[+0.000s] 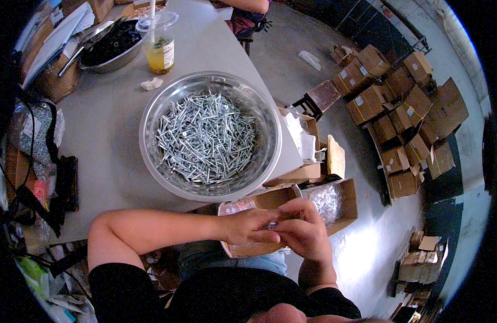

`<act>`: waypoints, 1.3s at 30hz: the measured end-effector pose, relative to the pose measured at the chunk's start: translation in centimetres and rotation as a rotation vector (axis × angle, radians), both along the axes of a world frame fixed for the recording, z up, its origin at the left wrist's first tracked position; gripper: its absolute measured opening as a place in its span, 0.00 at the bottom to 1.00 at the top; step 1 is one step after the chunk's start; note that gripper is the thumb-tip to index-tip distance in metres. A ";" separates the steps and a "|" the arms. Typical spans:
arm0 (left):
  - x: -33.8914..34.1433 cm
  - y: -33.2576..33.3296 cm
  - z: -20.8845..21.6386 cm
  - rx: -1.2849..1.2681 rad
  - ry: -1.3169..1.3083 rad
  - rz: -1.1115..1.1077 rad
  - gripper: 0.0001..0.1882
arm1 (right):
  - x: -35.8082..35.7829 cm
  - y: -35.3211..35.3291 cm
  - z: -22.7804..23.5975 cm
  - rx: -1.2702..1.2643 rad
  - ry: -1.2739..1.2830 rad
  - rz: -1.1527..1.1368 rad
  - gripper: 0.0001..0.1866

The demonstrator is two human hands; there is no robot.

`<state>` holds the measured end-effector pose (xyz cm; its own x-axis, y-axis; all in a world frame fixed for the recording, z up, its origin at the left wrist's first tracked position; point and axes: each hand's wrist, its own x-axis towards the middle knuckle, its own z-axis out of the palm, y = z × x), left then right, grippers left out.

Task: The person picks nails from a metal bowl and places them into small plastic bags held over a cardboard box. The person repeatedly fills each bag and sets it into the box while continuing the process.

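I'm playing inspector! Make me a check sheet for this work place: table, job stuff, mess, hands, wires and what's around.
Surface: flat grey tabletop.
Job's things: round silver metal bowl full of thin silver metal fasteners; open brown cardboard box below the hands.
Clutter: clear plastic cup of yellow drink, crumpled white tissue.
Hands: left hand and right hand meet at the fingertips; anything between is unclear.
Cables: tangled black cords, left side.
Surroundings: stacked brown cardboard boxes, right.

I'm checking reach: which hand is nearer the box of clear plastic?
Right. The right hand overlaps the left edge of the box in view; the left hand is farther left.
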<state>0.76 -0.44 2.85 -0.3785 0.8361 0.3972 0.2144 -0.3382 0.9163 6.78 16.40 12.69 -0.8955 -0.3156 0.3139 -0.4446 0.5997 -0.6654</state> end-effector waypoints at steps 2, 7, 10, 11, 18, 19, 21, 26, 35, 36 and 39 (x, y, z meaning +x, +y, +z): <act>-0.2 -0.2 -0.2 -0.178 0.106 0.003 0.20 | -0.1 0.5 -0.5 -0.093 0.010 -0.036 0.10; -0.8 -0.4 0.0 -0.449 0.275 0.112 0.11 | -0.6 1.7 -0.4 -0.017 0.089 -0.233 0.09; -0.1 -0.2 -0.5 -0.345 0.222 0.363 0.11 | -0.6 2.1 -0.3 0.022 0.121 -0.254 0.10; -0.1 -0.1 -0.2 -0.288 0.182 0.421 0.11 | -0.8 2.3 -0.1 0.033 0.094 -0.228 0.09; -0.7 -0.3 2.0 -0.085 0.147 0.425 0.11 | -0.2 1.9 -1.1 0.042 -0.132 -0.166 0.09; -0.7 -0.3 1.8 -0.082 0.163 0.432 0.09 | -0.3 1.5 -1.0 0.069 -0.132 -0.159 0.10; -0.8 -0.3 1.2 -0.077 0.196 0.445 0.07 | -0.3 0.9 -0.9 0.068 -0.159 -0.185 0.10; -0.8 -0.4 1.6 -0.105 0.218 0.448 0.05 | -0.8 1.1 -1.6 0.075 -0.249 -0.110 0.07; -0.7 -0.3 1.6 -0.166 0.137 0.491 0.05 | 0.5 6.6 -3.5 0.212 -0.229 -0.472 0.08; -0.8 -0.3 1.6 -0.170 0.084 0.488 0.04 | 0.7 8.1 -3.5 0.301 -0.170 -0.626 0.09; -0.5 0.1 0.9 -0.176 -0.028 0.502 0.06 | 0.9 9.4 -3.3 0.347 -0.061 -0.849 0.10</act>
<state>0.26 -0.31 3.70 -0.7578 0.6023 0.2508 0.2848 -0.0404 0.9577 7.70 25.80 9.37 -0.8817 0.3876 0.2690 0.2661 0.8794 -0.3948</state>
